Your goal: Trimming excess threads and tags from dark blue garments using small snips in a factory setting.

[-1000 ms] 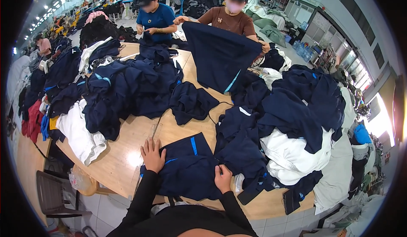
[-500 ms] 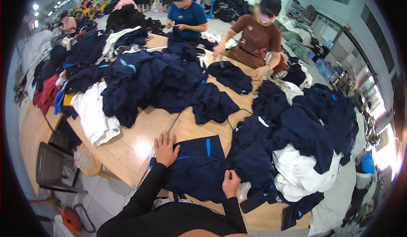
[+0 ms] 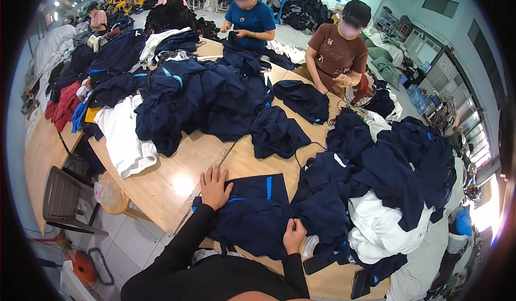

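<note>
A navy blue garment (image 3: pixel 250 217) with bright blue strips lies spread on the wooden table (image 3: pixel 185 164) in front of me. My left hand (image 3: pixel 216 188) rests flat at its upper left edge, fingers stretched out. At the right edge of the cloth, my right hand (image 3: pixel 294 236) is closed, with the thumb up and the fingers curled on the fabric. Just right of that hand lies a heap of navy garments (image 3: pixel 328 193). A dark phone-like rectangle (image 3: pixel 320 263) lies near the table's front edge, beside my right wrist.
A large navy clothes pile (image 3: pixel 204 99) covers the table's far left, with white garments (image 3: pixel 126 139) beside it. More white cloth (image 3: pixel 387 228) sits at right. Across the table stand a person in brown (image 3: pixel 341 53) and one in blue (image 3: pixel 251 18). A chair (image 3: pixel 67 199) stands left.
My view has shifted slightly. Both my hands stay at about the same places on the garment. The person in brown has drawn both hands closer together, away from the navy piece on the table.
</note>
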Action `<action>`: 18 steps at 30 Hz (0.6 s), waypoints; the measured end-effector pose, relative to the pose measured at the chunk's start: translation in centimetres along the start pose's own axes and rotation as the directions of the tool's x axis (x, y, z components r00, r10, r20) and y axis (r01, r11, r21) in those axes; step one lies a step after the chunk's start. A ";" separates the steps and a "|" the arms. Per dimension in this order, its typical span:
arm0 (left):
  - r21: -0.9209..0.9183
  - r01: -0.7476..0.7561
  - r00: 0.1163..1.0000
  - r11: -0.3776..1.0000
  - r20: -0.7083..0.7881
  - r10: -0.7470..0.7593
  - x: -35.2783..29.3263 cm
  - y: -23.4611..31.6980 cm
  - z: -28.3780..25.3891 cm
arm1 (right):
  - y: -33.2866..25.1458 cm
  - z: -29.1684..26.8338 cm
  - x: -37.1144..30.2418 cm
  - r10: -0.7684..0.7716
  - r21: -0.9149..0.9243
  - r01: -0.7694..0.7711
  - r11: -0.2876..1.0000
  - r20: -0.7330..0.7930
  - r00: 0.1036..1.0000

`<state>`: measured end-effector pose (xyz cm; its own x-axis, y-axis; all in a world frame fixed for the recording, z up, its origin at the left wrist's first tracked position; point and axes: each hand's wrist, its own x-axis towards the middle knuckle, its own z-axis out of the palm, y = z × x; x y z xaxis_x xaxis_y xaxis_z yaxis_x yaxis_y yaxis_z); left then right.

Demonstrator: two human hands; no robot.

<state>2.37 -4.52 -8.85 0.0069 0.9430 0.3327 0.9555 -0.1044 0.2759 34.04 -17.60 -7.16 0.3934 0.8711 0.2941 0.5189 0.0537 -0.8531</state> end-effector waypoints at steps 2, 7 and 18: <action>-0.006 0.002 1.000 1.000 -0.006 -0.002 0.1 0.0 0.0 | 0.0 0.0 0.0 0.035 -0.003 -0.035 0.999 0.012 0.999; -0.001 -0.001 1.000 1.000 -0.008 0.001 0.3 0.2 -0.1 | 0.5 0.0 0.1 0.044 0.001 -0.044 0.999 0.010 0.999; -0.023 0.004 1.000 1.000 -0.012 -0.004 0.5 0.3 -0.2 | 0.3 0.0 0.3 -0.014 -0.059 0.014 0.998 -0.006 1.000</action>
<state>2.56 -4.18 -8.46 -0.0004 0.9396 0.3423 0.9485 -0.1081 0.2978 34.27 -17.30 -7.35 0.3901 0.8675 0.3087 0.5685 0.0368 -0.8219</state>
